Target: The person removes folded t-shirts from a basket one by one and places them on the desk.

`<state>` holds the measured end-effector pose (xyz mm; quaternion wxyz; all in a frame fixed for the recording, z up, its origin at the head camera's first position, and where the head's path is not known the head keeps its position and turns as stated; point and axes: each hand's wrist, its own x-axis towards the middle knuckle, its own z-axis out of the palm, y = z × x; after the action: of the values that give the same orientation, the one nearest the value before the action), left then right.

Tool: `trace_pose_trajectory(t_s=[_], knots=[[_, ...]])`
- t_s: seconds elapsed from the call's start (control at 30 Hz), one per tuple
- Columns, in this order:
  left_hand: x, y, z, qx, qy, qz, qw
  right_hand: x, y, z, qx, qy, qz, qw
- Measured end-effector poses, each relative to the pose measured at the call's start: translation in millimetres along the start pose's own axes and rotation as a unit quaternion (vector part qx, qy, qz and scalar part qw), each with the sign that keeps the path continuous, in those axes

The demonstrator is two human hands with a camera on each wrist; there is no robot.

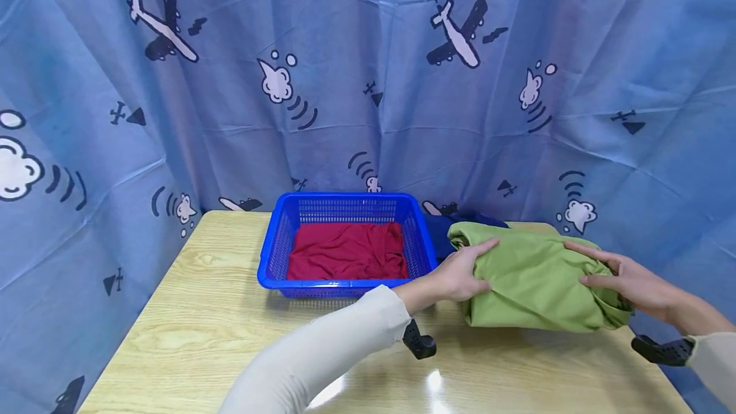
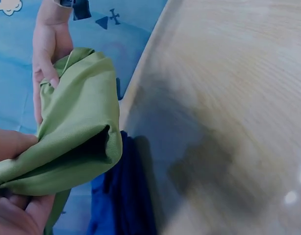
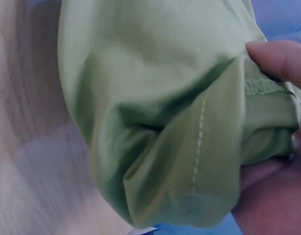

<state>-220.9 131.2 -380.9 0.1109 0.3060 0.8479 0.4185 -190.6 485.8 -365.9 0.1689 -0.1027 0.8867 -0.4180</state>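
Note:
A folded green garment is held up over the right side of the table, its stitched hem showing in the right wrist view. My left hand grips its left end, with the thumb on one face and fingers tucked under it in the left wrist view. At the opposite end my right hand pinches the layers, thumb and fingers on either side of the hem. Part of each hand is hidden behind the cloth.
Left of the hands stands a blue plastic basket with a red folded cloth inside. Dark blue fabric lies behind the green garment, beside the basket. A patterned blue curtain hangs behind the wooden table.

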Motion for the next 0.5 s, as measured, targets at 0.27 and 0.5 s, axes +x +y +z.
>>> trace_pose_trajectory(t_s=[0.27, 0.5], knots=[[-1.6, -6.5, 17.7, 0.004, -0.007, 0.026, 0.9996, -4.2, 13, 3, -0.011, 0.003, 0.006, 0.9999], [-3.7, -11.8, 36.6, -0.016, -0.012, 0.025, 0.9995, -11.0, 30, 9, -0.040, 0.006, 0.028, 0.9988]])
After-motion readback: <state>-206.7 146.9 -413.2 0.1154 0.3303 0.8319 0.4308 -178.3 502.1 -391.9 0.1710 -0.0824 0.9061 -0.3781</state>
